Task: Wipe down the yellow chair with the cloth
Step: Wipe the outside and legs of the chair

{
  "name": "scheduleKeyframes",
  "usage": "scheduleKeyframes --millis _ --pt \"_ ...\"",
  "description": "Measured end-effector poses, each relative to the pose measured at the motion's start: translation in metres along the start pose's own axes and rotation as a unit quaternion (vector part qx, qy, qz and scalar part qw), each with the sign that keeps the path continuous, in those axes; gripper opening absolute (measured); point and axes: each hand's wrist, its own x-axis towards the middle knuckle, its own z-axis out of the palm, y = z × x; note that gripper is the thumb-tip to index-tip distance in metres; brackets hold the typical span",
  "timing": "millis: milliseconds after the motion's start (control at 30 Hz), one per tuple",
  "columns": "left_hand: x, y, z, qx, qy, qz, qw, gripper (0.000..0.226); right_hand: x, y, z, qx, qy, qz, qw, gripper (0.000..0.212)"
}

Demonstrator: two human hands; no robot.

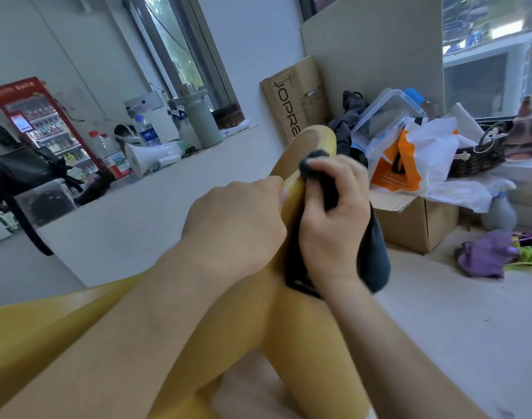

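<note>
The yellow chair (307, 334) fills the lower middle of the view, and one curved yellow part rises to a rounded end near the centre. My left hand (237, 225) grips that raised part from the left, fingers curled round its edge. My right hand (334, 213) grips a dark cloth (376, 255) and presses it against the right side of the same part. The cloth bunches above my fingers and hangs down below my wrist. The chair's surface under the cloth is hidden.
A cardboard box (416, 225) with plastic bags and a clear container stands close on the right. A purple rag (485, 257) lies on the floor beyond it. A white ledge (174, 189) on the left carries bottles, a megaphone and a black bag.
</note>
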Motion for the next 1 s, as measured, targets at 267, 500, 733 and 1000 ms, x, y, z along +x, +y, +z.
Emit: scheduleKeyframes --millis 267,500,733,1000 --pt "-0.027 0.004 -0.003 0.032 0.031 -0.004 0.999 0.013 -0.065 0.015 -0.022 0.001 -0.02 0.029 0.999 0.019" --pt "-0.027 0.007 -0.009 0.006 -0.006 -0.019 1.0 0.03 -0.028 0.029 -0.027 -0.039 0.003 0.43 0.902 0.017" --pt "-0.039 0.002 -0.016 -0.01 -0.015 -0.023 1.0 0.016 -0.011 -0.072 0.001 0.046 0.004 -0.002 0.999 0.017" --pt "-0.055 -0.014 -0.019 -0.059 -0.021 0.036 0.997 0.025 -0.061 -0.034 -0.024 -0.013 -0.014 0.044 0.999 0.022"
